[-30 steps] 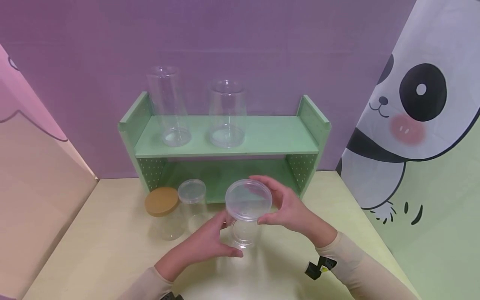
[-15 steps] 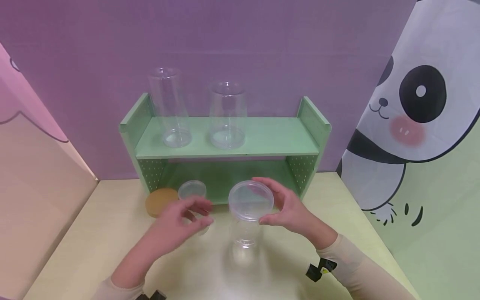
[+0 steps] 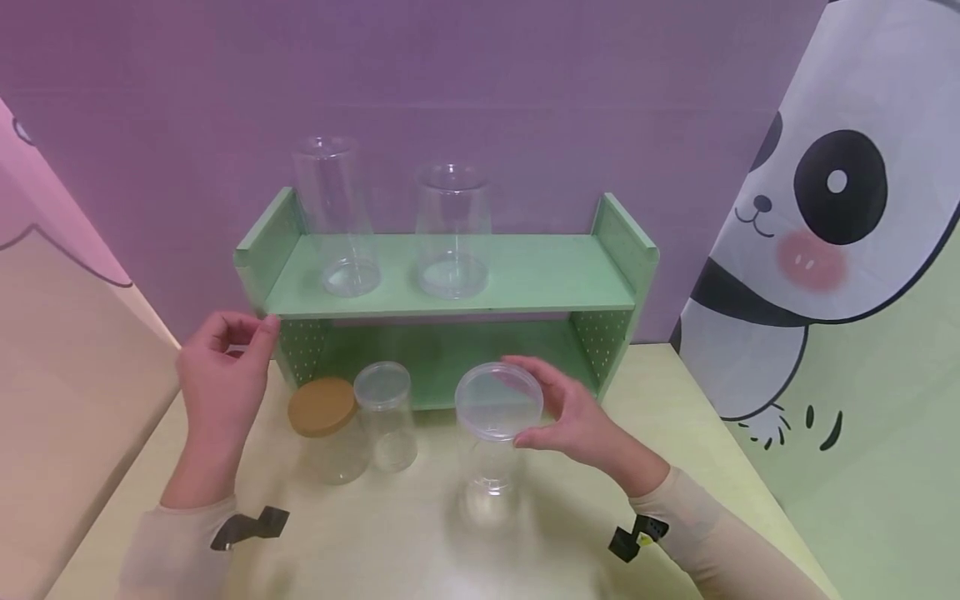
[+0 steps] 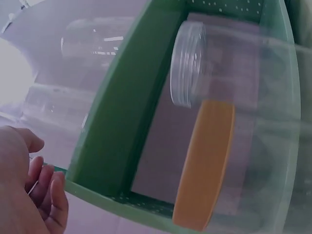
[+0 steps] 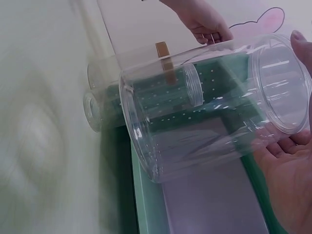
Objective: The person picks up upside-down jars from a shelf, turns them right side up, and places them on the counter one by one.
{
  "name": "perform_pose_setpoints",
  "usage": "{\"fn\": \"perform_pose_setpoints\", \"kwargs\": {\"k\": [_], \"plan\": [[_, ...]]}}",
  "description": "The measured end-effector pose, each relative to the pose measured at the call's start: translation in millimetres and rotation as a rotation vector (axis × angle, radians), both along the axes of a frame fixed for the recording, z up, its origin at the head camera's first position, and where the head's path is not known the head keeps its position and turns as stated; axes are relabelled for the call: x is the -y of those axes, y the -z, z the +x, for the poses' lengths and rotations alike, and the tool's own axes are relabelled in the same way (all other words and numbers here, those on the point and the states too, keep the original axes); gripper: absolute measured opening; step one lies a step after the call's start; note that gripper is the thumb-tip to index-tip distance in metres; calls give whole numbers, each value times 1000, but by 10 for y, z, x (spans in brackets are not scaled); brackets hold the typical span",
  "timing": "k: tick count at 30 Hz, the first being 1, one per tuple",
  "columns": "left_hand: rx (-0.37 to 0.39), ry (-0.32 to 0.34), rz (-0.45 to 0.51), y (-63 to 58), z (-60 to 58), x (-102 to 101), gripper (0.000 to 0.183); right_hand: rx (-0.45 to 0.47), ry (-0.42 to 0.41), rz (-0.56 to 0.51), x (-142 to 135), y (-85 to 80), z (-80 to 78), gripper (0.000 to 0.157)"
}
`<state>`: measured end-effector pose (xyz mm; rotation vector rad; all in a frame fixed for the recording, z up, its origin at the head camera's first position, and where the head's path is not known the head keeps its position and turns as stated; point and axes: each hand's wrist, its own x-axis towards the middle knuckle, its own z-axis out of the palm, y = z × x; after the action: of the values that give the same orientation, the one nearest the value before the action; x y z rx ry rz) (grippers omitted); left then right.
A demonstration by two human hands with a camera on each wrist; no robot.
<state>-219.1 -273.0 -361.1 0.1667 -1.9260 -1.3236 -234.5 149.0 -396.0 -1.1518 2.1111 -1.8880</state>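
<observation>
My right hand [image 3: 573,421] grips a clear lidded jar [image 3: 498,402] near its top, thumb on the near side and fingers on the far side. In the right wrist view that wide clear jar [image 5: 195,109] stretches across the picture, with small jars showing through it. My left hand [image 3: 225,375] is raised beside the left end of the green shelf [image 3: 450,310], fingers loosely curled with nothing in them. Left of the held jar, a narrow clear-lidded jar [image 3: 390,433] and a jar with a wooden lid [image 3: 322,407] stand on the table.
A tall clear container [image 3: 337,208] and a shorter, wider one [image 3: 453,225] stand on the shelf's upper board. The pale table [image 3: 360,550] runs up to a purple backdrop [image 3: 525,83]. A panda print [image 3: 817,217] covers the right wall.
My left hand has left the held jar and swung up and left, past the two small jars, to the shelf's left end. My right hand and its jar have hardly moved.
</observation>
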Motion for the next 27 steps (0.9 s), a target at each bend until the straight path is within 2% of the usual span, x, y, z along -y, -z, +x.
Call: {"fn": "perform_pose_setpoints", "kwargs": {"k": [4, 7, 13, 19, 27], "plan": [[-38, -64, -9, -32, -94, 38, 20, 5, 5, 9, 6, 41, -23, 93], [-62, -83, 6, -32, -185, 63, 27, 12, 12, 17, 12, 65, -35, 93], [-76, -45, 29, -17, -328, 106, 45, 29, 22, 38, 33, 73, -30, 94], [-84, -5, 22, -12, -352, 105, 40, 37, 28, 43, 68, 68, -34, 93], [-72, 27, 111, 17, -402, 117, 39, 57, 48, 32, 142, 144, -117, 93]]}}
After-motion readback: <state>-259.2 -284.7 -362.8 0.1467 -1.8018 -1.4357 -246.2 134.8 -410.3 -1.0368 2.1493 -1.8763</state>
